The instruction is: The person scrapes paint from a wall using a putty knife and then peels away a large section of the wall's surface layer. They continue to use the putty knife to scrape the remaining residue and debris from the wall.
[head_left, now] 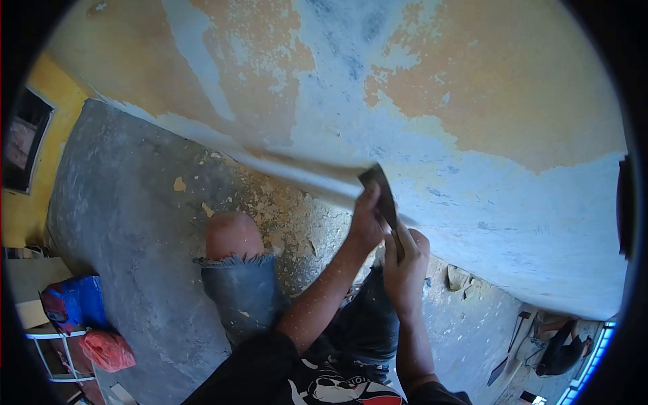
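Observation:
A flat, dark-bladed scraper (pixel 382 194) is tilted up toward the wall (pixel 486 175), which shows bare pale plaster between patches of peeling orange-yellow paint. My right hand (pixel 405 277) is closed around the lower end of the scraper, the handle largely hidden by the fingers. Higher up, my left hand (pixel 366 223) grips the side of the blade, thumb lying near its top corner. The blade's upper edge overlaps the low part of the wall. Fine white flecks dot both forearms.
Paint flakes (pixel 277 209) litter the grey floor (pixel 148 223) along the wall's foot. At left stand a white-framed rack (pixel 57 354), a blue bag (pixel 84 300) and a red plastic bag (pixel 108 349). Another person (pixel 563 347) is at far right, near a long-handled tool (pixel 507 347).

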Tool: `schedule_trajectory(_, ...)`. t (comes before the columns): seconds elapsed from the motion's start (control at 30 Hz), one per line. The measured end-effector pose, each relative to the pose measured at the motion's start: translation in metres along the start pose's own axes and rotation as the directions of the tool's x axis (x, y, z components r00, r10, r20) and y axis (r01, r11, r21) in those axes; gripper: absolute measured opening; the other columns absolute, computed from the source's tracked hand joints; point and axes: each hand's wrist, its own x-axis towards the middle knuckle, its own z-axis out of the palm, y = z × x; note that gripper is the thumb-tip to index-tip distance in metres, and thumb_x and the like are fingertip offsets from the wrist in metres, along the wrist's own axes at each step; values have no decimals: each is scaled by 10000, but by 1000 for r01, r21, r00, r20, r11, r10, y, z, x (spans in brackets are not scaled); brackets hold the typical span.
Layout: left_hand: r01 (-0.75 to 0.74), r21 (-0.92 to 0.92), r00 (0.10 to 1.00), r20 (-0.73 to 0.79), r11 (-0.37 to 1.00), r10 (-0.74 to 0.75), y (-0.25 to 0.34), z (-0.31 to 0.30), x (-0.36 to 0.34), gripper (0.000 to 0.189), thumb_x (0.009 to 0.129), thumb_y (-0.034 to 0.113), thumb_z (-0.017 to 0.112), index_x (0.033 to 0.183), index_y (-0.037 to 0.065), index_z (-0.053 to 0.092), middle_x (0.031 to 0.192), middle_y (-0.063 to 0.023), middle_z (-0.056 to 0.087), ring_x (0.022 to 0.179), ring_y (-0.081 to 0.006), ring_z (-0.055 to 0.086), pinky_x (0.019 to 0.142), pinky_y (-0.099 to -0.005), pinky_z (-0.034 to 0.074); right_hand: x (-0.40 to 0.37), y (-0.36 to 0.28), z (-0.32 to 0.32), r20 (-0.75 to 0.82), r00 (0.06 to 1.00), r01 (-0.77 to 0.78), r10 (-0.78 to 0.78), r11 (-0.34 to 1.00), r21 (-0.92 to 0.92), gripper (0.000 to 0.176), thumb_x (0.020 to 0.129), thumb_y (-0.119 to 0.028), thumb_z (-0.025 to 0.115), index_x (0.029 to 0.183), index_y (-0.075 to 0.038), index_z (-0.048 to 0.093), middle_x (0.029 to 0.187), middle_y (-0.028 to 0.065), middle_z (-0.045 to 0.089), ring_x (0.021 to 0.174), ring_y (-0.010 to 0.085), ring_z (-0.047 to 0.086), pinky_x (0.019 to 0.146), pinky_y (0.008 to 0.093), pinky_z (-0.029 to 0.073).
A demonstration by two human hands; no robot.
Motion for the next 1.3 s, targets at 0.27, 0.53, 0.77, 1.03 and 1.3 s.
schedule_trajectory(0.27,37,-95,994,-98,995,-47,-31,8,-4,243,963,357,559,990,117,587,751,-36,653,665,-153,663,578,-282,567,-13,11,-11,71,980,-199,187,949,244,326,906,-44,559,1220,42,585,770,262,631,580,302,631,554,364,466)
schedule_trajectory(0.53,133,-61,987,-82,989,-138,-45,-2,-15,298,970,389,537,928,98,584,739,-51,633,639,-164,623,591,-277,535,-25,26,-15,66,981,-191,181,962,196,371,896,-10,536,1263,30,561,841,265,660,690,329,682,598,364,498)
schedule_trajectory(0.77,38,-50,998,54,998,-36,-24,-15,-8,317,979,405,512,960,95,575,737,-45,609,653,-154,615,596,-276,532,-14,21,-10,185,959,-250,215,948,197,373,883,-7,556,1253,26,579,825,252,661,699,230,689,619,329,500)
schedule_trajectory(1.03,45,44,998,-41,998,-44,-41,-1,-13,281,985,367,521,979,95,589,713,-60,637,612,-164,634,542,-260,529,-32,24,-8,68,940,-338,334,886,316,359,901,-11,545,1254,52,564,822,271,658,653,273,679,599,337,510)
schedule_trajectory(1.3,88,-48,996,-12,995,-89,-47,8,-13,426,1012,434,414,861,88,611,679,-57,614,566,-150,602,511,-259,500,-25,21,-41,236,903,-405,359,895,186,342,892,-10,555,1227,57,578,803,287,634,701,352,685,610,369,508)
